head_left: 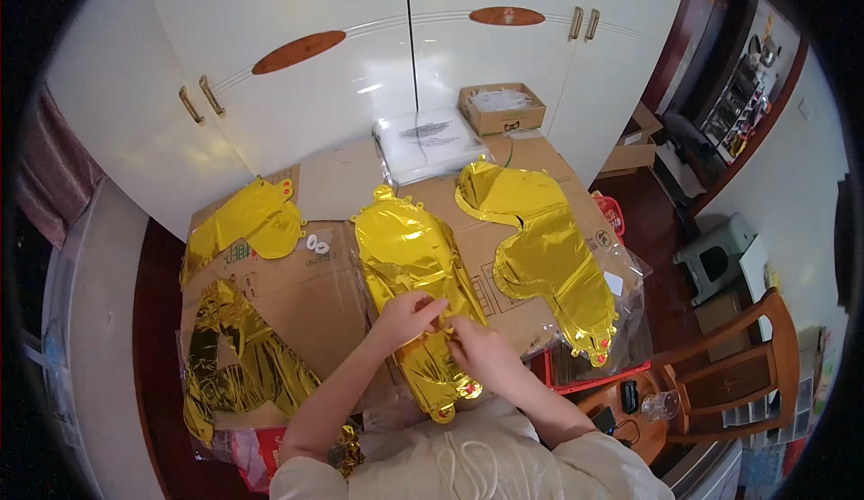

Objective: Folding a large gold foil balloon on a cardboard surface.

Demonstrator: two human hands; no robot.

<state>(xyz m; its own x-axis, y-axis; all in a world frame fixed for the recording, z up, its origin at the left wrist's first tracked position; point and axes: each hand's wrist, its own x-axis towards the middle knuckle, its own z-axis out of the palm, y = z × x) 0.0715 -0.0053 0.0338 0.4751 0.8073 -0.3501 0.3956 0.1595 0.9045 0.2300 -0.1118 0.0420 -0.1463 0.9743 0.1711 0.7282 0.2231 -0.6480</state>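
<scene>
Flat gold foil balloons lie on a cardboard-covered table. A long one (pixel 400 243) lies in the middle, directly under both hands. My left hand (pixel 410 322) is closed, its fingertips pinching at this balloon's folded edge. Close beside it on the right, my right hand (pixel 481 349) is closed at the same spot, and the fingertips of the two hands nearly meet. The small part between them is mostly hidden by my fingers. To the right lies a digit-shaped gold foil balloon (pixel 549 252). Another gold balloon (pixel 261 221) is at the far left, with a crinkled one (pixel 243 356) nearer me.
A stack of clear plastic bags (pixel 430 144) and a small cardboard box (pixel 502 108) of white pieces stand at the back against white cabinets (pixel 315 95). Two white rings (pixel 317 244) lie on the cardboard (pixel 315 320). A wooden chair (pixel 738 365) stands to the right.
</scene>
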